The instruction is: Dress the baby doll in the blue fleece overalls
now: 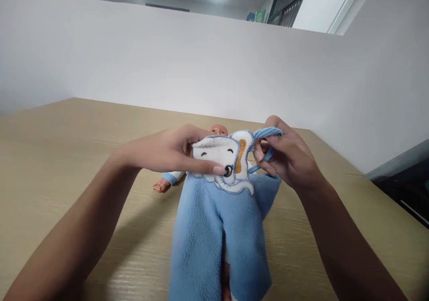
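Pinching the strap (268, 132) just right of the bib (214, 148) with the nearer right hand (295, 160) — the bib with the left hand (167, 151) — above trousers (201, 229) lengthwise from near to far, over the doll (218, 130) on the worktop (60, 158).

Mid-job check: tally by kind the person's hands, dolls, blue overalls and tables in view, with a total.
Hands: 2, the left hand and right hand
Doll: 1
Blue overalls: 1
Table: 1
Total: 5
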Demonstrator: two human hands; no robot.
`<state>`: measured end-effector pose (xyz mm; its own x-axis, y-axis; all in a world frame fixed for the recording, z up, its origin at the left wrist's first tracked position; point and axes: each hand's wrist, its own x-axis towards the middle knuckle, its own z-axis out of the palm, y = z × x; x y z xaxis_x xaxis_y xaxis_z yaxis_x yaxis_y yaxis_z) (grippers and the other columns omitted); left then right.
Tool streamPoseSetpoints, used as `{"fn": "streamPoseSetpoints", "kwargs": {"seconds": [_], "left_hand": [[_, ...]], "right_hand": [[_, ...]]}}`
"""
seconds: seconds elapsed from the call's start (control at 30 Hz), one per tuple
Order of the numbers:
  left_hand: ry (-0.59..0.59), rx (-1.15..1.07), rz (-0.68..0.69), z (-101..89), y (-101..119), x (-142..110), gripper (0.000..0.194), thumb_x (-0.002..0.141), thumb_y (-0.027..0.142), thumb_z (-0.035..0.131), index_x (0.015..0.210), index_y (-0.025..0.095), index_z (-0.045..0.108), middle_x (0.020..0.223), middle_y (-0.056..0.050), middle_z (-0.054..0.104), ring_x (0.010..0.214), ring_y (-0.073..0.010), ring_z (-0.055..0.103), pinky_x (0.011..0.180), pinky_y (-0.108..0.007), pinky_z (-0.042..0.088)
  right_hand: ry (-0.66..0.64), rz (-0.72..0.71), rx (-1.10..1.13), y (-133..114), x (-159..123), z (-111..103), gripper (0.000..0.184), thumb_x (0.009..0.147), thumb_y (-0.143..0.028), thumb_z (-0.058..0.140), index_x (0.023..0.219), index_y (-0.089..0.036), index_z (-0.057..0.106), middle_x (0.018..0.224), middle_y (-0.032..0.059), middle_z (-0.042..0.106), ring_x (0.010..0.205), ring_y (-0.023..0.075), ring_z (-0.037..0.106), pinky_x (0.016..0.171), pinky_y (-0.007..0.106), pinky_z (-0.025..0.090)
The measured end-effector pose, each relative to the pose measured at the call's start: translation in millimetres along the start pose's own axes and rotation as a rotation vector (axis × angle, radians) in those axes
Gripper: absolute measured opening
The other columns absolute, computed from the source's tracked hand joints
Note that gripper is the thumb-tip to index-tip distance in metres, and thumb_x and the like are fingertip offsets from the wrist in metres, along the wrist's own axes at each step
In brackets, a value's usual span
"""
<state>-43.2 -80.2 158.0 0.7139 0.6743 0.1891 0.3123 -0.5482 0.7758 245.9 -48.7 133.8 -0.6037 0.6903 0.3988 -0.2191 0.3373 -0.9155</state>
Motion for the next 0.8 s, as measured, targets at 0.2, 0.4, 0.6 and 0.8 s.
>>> {"fn": "streamPoseSetpoints", "kwargs": {"seconds": [0.2, 0.4, 0.6, 0.8], "left_hand": [[0.105, 0.059, 0.091, 7.8, 1, 4, 0.023, 0.105, 0.043, 0.073, 0.116, 0.022, 0.072, 0.097, -0.002, 0.071, 0.083, -0.0161, 0.067, 0.066, -0.022, 0.053], [-0.093, -0.025, 0.052, -0.1, -10, 1, 0.031, 0.091, 0.041, 0.089, 0.11, 0.022, 0.073, 0.089, -0.001, 0.07, 0.077, -0.0173, 0.067, 0.062, -0.022, 0.053], [0.007, -0.129, 0.149, 4.2, -20, 1, 0.032, 0.101, 0.041, 0.08, 0.126, 0.024, 0.075, 0.102, -0.004, 0.077, 0.099, -0.0225, 0.073, 0.09, -0.031, 0.062], [0.084, -0.091, 0.186, 10.6, -14, 5, 0.02, 0.099, 0.036, 0.082, 0.111, 0.022, 0.073, 0.103, -0.002, 0.073, 0.096, -0.0189, 0.072, 0.086, -0.025, 0.061]], "right_hand": [[-0.395, 0.124, -0.482, -10, -7, -9, 0.034, 0.089, -0.05, 0.089, 0.101, -0.022, 0.075, 0.093, 0.0009, 0.074, 0.083, 0.0201, 0.067, 0.073, 0.029, 0.055], [-0.168, 0.108, -0.365, -8, -17, -5, 0.04, 0.086, -0.053, 0.092, 0.107, -0.021, 0.08, 0.093, 0.0029, 0.076, 0.08, 0.0212, 0.069, 0.067, 0.029, 0.056], [-0.182, 0.186, -0.241, 7, -16, -7, 0.058, 0.079, -0.049, 0.099, 0.125, -0.021, 0.078, 0.109, 0.0063, 0.082, 0.098, 0.0265, 0.077, 0.08, 0.033, 0.065], [-0.383, 0.106, -0.347, 9, -9, 18, 0.06, 0.069, -0.044, 0.104, 0.123, -0.028, 0.082, 0.112, 0.0016, 0.082, 0.116, 0.0265, 0.076, 0.107, 0.036, 0.063]]}}
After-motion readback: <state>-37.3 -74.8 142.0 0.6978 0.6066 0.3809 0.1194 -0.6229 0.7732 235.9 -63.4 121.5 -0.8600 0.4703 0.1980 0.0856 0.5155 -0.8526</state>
